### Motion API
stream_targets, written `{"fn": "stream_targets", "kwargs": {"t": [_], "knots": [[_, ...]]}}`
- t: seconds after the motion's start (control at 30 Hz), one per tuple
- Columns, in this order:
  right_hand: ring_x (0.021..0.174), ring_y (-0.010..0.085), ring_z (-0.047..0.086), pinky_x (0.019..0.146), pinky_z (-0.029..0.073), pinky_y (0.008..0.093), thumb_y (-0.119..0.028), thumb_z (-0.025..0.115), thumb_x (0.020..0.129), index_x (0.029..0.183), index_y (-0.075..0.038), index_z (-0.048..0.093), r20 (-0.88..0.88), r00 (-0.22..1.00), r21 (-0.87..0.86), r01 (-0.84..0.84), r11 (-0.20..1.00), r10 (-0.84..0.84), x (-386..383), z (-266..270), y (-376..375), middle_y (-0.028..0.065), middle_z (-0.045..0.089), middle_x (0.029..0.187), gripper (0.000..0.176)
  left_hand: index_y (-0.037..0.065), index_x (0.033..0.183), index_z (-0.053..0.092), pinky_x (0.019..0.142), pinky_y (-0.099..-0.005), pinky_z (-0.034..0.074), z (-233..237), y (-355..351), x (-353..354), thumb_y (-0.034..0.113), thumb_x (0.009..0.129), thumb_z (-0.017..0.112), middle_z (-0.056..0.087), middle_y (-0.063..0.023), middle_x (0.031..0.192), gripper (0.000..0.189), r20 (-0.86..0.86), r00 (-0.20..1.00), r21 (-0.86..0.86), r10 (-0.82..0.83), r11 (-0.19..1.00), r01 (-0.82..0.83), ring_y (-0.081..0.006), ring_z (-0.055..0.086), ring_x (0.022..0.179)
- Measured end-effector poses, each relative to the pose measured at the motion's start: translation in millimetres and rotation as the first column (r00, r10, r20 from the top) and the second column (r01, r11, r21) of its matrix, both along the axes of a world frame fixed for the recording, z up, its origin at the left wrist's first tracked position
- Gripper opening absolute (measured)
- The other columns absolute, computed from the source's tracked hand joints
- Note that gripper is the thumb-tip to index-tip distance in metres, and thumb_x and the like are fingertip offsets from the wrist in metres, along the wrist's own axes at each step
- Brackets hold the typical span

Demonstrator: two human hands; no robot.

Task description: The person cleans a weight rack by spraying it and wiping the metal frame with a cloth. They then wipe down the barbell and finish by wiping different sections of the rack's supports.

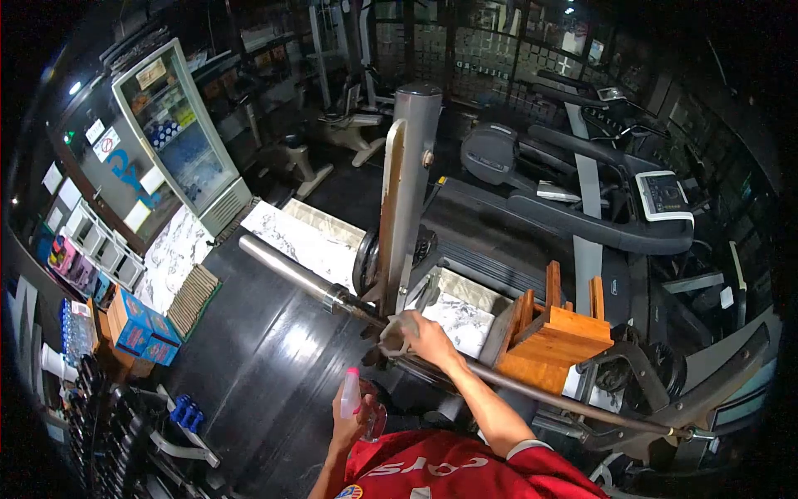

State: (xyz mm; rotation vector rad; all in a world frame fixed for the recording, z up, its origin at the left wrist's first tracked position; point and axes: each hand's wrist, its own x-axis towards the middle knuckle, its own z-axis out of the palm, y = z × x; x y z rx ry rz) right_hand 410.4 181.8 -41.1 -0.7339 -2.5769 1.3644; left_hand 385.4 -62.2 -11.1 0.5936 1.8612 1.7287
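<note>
Cloth [394, 339], grey and bunched, sits under the fingers of my right grip [426, 339], which clasps it against a metal bar [532, 386] just beside an upright post [413, 179]. From my distant station I have the left grip [347, 422] curled around a clear spray bottle [376, 422] with a pink top, held apart from the bar, above the black floor [249, 366]. A wooden stool [555, 334] stands beyond the bar.

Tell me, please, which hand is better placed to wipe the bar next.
Probably the right hand: it holds the cloth at the bar, while the left hand holds a pink-topped bottle.
</note>
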Motion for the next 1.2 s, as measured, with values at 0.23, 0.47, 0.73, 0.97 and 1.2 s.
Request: {"fn": "stream_targets", "kwargs": {"t": [0.23, 0.47, 0.73, 0.97, 1.2], "knots": [[0.104, 0.0333, 0.060, 0.089, 0.046, 0.0359, -0.016, 0.062, 0.085, 0.119, -0.005, 0.054, -0.362, 0.907, -0.046, 0.213, 0.976, -0.215, 1, -4, -6, 0.0204, 0.061, 0.110, 0.036, 0.003, 0.095, 0.052, 0.062, -0.0278, 0.045, 1, -9, -6, 0.050, 0.083, 0.063, 0.056, -0.0044, 0.082, 0.050, 0.007, 0.999, 0.010, 0.044, 0.999, -0.044, -0.0117, 0.054, 0.069], [0.100, 0.0397, 0.058, 0.085, 0.048, 0.0457, -0.028, 0.062, 0.084, 0.120, -0.003, 0.049, 0.036, 0.998, 0.332, -0.062, 0.941, 0.053, -34, -4, -17, 0.0233, 0.061, 0.108, 0.045, 0.003, 0.095, 0.052, 0.062, -0.0276, 0.045, 1, -14, -8, 0.051, 0.083, 0.063, 0.056, -0.0043, 0.081, 0.050, -0.043, 0.995, 0.010, 0.089, 0.996, -0.088, -0.0112, 0.054, 0.069], [0.101, 0.0370, 0.061, 0.088, 0.047, 0.0390, -0.040, 0.054, 0.090, 0.128, -0.001, 0.048, 0.103, 0.992, -0.130, -0.057, 0.990, 0.071, -26, -25, 17, 0.0282, 0.061, 0.106, 0.054, 0.002, 0.097, 0.052, 0.059, -0.0257, 0.044, 3, -20, 0, 0.048, 0.083, 0.065, 0.056, -0.0040, 0.079, 0.050, -0.006, 0.992, 0.024, 0.129, 0.991, -0.129, -0.0104, 0.054, 0.066], [0.087, 0.0402, 0.060, 0.080, 0.050, 0.0451, -0.010, 0.057, 0.080, 0.120, -0.010, 0.051, -0.271, 0.923, 0.516, -0.099, 0.851, 0.272, 46, -4, -5, 0.0171, 0.062, 0.098, 0.041, 0.001, 0.096, 0.053, 0.060, -0.0272, 0.045, -1, -28, 1, 0.045, 0.083, 0.066, 0.057, -0.0057, 0.079, 0.047, -0.025, 0.967, 0.002, 0.255, 0.967, -0.255, -0.0114, 0.054, 0.066], [0.086, 0.0431, 0.062, 0.075, 0.050, 0.0459, -0.040, 0.054, 0.088, 0.112, -0.002, 0.054, 0.113, 0.993, 0.049, -0.040, 0.998, 0.035, 53, -26, 37, 0.0280, 0.063, 0.088, 0.045, 0.001, 0.094, 0.053, 0.061, -0.0273, 0.045, 2, -24, -2, 0.042, 0.085, 0.064, 0.056, -0.0053, 0.078, 0.043, -0.039, 0.981, 0.045, 0.189, 0.981, -0.187, -0.0122, 0.054, 0.067]]}}
